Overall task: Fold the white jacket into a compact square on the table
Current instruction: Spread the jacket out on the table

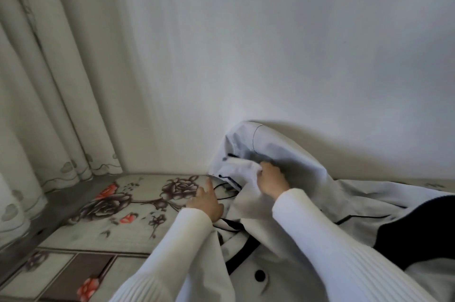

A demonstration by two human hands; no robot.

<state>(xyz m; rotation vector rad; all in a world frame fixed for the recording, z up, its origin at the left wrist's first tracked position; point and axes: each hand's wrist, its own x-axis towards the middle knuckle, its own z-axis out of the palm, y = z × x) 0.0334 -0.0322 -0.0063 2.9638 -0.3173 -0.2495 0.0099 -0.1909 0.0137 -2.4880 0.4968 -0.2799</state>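
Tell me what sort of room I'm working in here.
Probably a home, perhaps a bedroom or living room: embroidered curtains hang at left, a rose-patterned cloth covers the table against a plain wall, and the white jacket lies there.

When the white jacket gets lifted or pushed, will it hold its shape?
Probably not. The white jacket sags and creases around the right hand, so it looks floppy. It likely bunches when pushed, as folds already pile near the left hand.
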